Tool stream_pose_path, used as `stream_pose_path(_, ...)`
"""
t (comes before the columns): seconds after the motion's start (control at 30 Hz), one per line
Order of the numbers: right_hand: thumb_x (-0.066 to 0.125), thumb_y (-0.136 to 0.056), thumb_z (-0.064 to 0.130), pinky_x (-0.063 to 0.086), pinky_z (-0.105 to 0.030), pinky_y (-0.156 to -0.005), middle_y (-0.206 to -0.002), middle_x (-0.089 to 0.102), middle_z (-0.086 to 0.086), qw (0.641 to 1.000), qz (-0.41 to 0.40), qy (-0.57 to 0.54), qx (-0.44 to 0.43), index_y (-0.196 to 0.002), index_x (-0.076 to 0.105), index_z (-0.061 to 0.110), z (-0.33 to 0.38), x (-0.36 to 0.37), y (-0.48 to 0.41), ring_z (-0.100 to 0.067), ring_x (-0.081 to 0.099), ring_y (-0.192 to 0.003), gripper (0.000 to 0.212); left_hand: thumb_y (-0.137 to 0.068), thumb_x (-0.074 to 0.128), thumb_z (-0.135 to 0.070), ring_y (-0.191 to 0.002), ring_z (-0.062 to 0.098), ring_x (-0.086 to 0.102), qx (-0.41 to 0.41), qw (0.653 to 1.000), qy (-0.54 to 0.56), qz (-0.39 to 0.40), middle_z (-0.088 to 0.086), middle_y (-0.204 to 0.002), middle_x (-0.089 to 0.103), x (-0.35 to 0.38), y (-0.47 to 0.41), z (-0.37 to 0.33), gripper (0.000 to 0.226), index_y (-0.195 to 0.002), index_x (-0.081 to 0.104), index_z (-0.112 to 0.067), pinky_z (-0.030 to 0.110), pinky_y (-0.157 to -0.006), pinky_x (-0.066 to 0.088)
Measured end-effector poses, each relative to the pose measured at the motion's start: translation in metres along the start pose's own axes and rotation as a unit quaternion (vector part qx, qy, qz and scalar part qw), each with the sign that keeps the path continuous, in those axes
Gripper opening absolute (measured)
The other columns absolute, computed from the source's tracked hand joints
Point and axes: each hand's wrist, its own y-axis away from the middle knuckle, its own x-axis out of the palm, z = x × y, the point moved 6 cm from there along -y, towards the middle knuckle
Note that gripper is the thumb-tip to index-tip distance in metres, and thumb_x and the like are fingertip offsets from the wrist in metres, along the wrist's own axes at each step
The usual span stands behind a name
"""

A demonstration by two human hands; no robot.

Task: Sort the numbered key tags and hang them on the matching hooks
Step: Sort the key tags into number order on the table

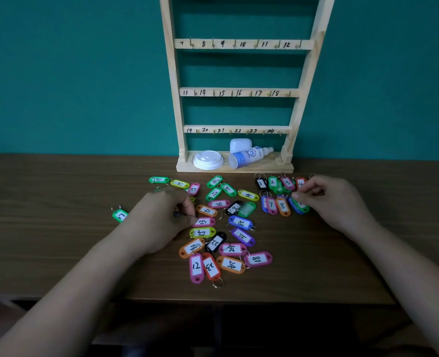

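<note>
Several coloured key tags with handwritten numbers lie scattered on the brown table (pixel 59 253), most in a loose pile (pixel 221 243) at the centre. A sorted group (pixel 281 194) showing 1, 2, 3, 4, 7 and 8 lies in two rows at the right. My left hand (pixel 161 217) rests on the pile's left edge, fingers curled, fingertips at the pink tag 13 (pixel 203 222). My right hand (pixel 329 199) pinches a green tag (pixel 302 205) at the right end of the sorted rows. The wooden hook rack (pixel 241 94) stands behind, its visible hooks bare, numbered 7 to 24.
On the rack's base lie a white plastic lid (pixel 208 159), a white case (pixel 240 145) and a tipped spray bottle (pixel 249 157). A lone green tag (pixel 120 215) lies left of my left hand. A teal wall is behind; the table's front edge runs just below the pile.
</note>
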Motion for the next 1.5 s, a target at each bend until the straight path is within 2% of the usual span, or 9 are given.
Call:
stream_pose_path(0.17,0.076,-0.095,0.041,0.042,-0.022,-0.067,-0.094,0.066,0.017,0.999,-0.036,0.001,-0.017,-0.099,0.073,0.033,0.012,-0.003,0.003,0.003,0.058,-0.090,0.010,-0.091,0.080,-0.036,-0.091,-0.009,0.060,-0.007,0.998,0.064,-0.017,-0.021,-0.090,0.070,-0.005,0.003,-0.001,0.012,-0.086,0.069,-0.033,0.009,-0.071,0.042)
stream_pose_path(0.3,0.073,-0.097,0.036,0.044,-0.020,-0.072,-0.096,0.068,0.019,0.998,-0.036,-0.016,-0.056,-0.104,0.074,0.034,0.032,0.004,0.009,0.003,0.061,-0.093,0.008,-0.092,0.079,-0.035,-0.088,-0.004,0.064,-0.012,0.995,0.092,-0.039,-0.017,-0.088,0.072,-0.009,0.003,-0.001,0.013,-0.086,0.068,-0.031,0.021,-0.077,0.049)
stream_pose_path(0.57,0.075,-0.097,0.027,0.044,-0.019,-0.074,-0.092,0.069,0.019,0.994,-0.018,-0.037,-0.103,-0.100,0.076,0.034,0.056,0.019,0.016,0.005,0.061,-0.090,0.007,-0.090,0.082,-0.027,-0.088,-0.010,0.062,-0.011,0.997,0.060,-0.041,-0.017,-0.086,0.071,-0.007,0.000,-0.001,0.014,-0.089,0.069,-0.033,0.004,-0.068,0.041)
stream_pose_path(0.67,0.075,-0.097,0.027,0.046,-0.021,-0.077,-0.093,0.068,0.019,0.993,-0.013,-0.038,-0.109,-0.101,0.076,0.032,0.062,0.021,0.018,0.003,0.061,-0.092,0.007,-0.089,0.082,-0.029,-0.087,-0.009,0.064,-0.016,0.996,0.078,-0.027,-0.018,-0.088,0.073,-0.007,0.000,0.001,0.015,-0.094,0.069,-0.037,0.005,-0.069,0.041)
stream_pose_path(0.87,0.074,-0.097,0.025,0.042,-0.010,-0.072,-0.093,0.067,0.019,0.989,0.023,-0.029,-0.143,-0.103,0.076,0.032,0.079,0.032,0.030,0.007,0.059,-0.095,0.009,-0.087,0.084,-0.028,-0.090,-0.007,0.065,-0.014,0.998,0.064,-0.011,-0.019,-0.090,0.074,-0.007,0.000,0.000,0.019,-0.096,0.071,-0.038,0.009,-0.075,0.047)
stream_pose_path(1.13,0.075,-0.094,0.041,0.044,-0.021,-0.082,-0.106,0.060,0.022,0.970,0.127,0.022,-0.204,-0.111,0.073,0.042,0.097,0.047,0.048,0.006,0.055,-0.103,0.017,-0.080,0.090,-0.038,-0.095,-0.001,0.065,0.021,0.997,0.072,0.003,-0.019,-0.096,0.072,-0.010,0.010,-0.004,0.021,-0.092,0.073,-0.037,0.025,-0.086,0.053)
stream_pose_path(1.2,0.077,-0.091,0.049,0.046,-0.028,-0.088,-0.111,0.057,0.024,0.964,0.149,0.036,-0.215,-0.115,0.071,0.044,0.099,0.047,0.051,0.004,0.054,-0.107,0.024,-0.077,0.090,-0.045,-0.100,-0.002,0.063,0.034,0.997,0.069,0.021,-0.019,-0.102,0.069,-0.010,0.014,-0.007,0.027,-0.096,0.072,-0.038,0.023,-0.088,0.051)
stream_pose_path(1.33,0.077,-0.082,0.066,0.043,-0.033,-0.097,-0.118,0.051,0.028,0.953,0.203,0.050,-0.220,-0.122,0.066,0.053,0.097,0.046,0.056,0.001,0.046,-0.119,0.043,-0.071,0.091,-0.054,-0.109,-0.011,0.057,0.034,0.991,0.086,0.099,-0.023,-0.113,0.063,-0.005,0.021,-0.010,0.045,-0.110,0.069,-0.044,0.003,-0.082,0.039)
stream_pose_path(1.5,0.080,-0.075,0.072,0.043,-0.041,-0.105,-0.124,0.047,0.031,0.948,0.232,0.059,-0.211,-0.126,0.061,0.059,0.096,0.044,0.058,-0.001,0.043,-0.125,0.057,-0.062,0.095,-0.058,-0.113,-0.009,0.052,0.046,0.989,0.057,0.128,-0.024,-0.118,0.056,-0.002,0.024,-0.008,0.068,-0.120,0.062,-0.049,0.011,-0.092,0.041)
